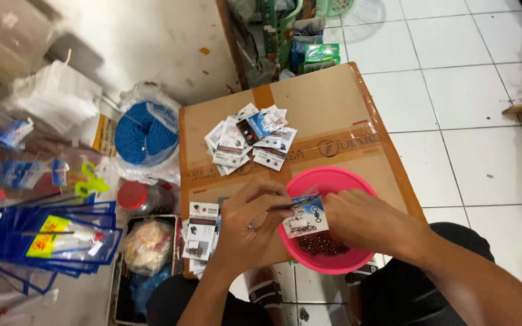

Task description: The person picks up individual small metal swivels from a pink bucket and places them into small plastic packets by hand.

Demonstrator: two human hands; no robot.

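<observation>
Holding a small clear packet (305,216) between them, both hands meet low in the middle of the frame, over the left rim of a pink bowl (333,179). The left hand (250,222) is curled nearly closed, thumb and fingers pinching the packet's left edge together with a thin dark tool whose kind I cannot tell. The right hand (364,218) is likewise closed on the packet's right side. Dark red small pieces (321,244) lie in the bowl's bottom. The bowl rests on a brown cardboard box (327,102). A loose heap of packets (250,140) lies at frame centre on the box, and a stack of carded packets (201,232) sits just left of the left hand. A coil of blue rope (146,133) lies left of the box.
</observation>
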